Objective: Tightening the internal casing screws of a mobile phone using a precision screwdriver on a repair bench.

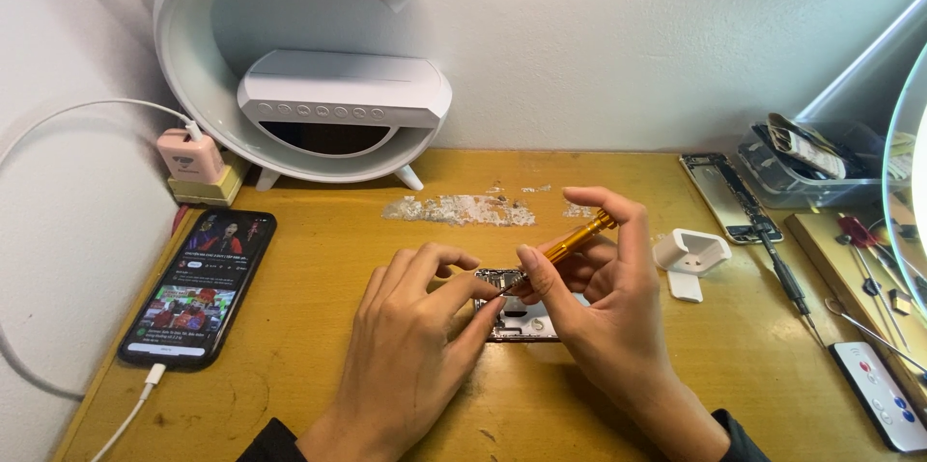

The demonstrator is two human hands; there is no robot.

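Right hand (603, 298) pinched around a slim gold screwdriver (570, 242), index finger capping the top end — likely to steady the spin — with the tip angled down onto an opened phone (517, 312). Phone flat on the wooden counter (338, 365) at centre, mostly hidden under both hands. Left hand (410, 346) curled narrow over the phone's left edge, fingertips pressed on it, seemingly to keep the body from sliding. Off to the left, a second phone (198, 286) lit up and on a white cable, well apart. Behind, a round white lamp (309, 66). To the right — a small white holder (690, 254), a stripped phone frame (729, 196), spare tools and a white remote (884, 394) within reach.
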